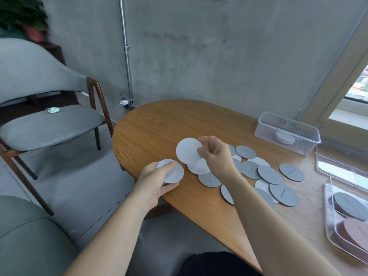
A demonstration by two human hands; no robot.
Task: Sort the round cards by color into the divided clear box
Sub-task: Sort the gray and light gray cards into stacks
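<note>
A grey chair [49, 124] is standing left of the wooden table [159, 124], with a small green trinket [52, 110] lying on its seat and a potted plant [23, 18] sitting behind it. The right forearm is reaching across the loose cards and hiding some, so no exact count is possible: at least nine grey cards [269, 174] and four white cards [199, 168] are showing. The right hand [215, 156] is pinching one white card [188, 150] between thumb and fingers, raised above the table. The left hand [159, 182] is gripping a thin white stack [171, 172] at the table's edge. Three clear plastic pieces are sitting on the right:

- a far box [264, 128] holding a cream stack [284, 137]
- a flat lid [338, 166]
- the divided box [326, 206], holding a grey pile [348, 208] in one section and a pinkish pile [356, 230] in the nearer one
</note>
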